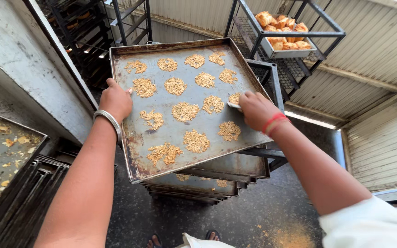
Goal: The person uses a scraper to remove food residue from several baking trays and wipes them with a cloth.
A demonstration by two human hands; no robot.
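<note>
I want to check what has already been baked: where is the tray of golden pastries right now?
In the head view the tray of golden pastries sits at the upper right, on a black metal rack, above and behind the right hand on the crumb-covered baking tray.

crumb-patched baking tray (159, 138) tops a tray stack (198, 187) on a rack (272, 154).

Corrugated metal wall (359, 78) at right, pale, w/ a bright strip of daylight low along it. Dark speckled floor (235, 211), orange crumbs scattered near bottom. Black metal rack (295, 34) at top right holds a tray of golden baked pieces (283, 30). Second dark rack (88, 32) at top left — contents unclear, prob. trays. Grey concrete slab (28, 69) at left.
</note>
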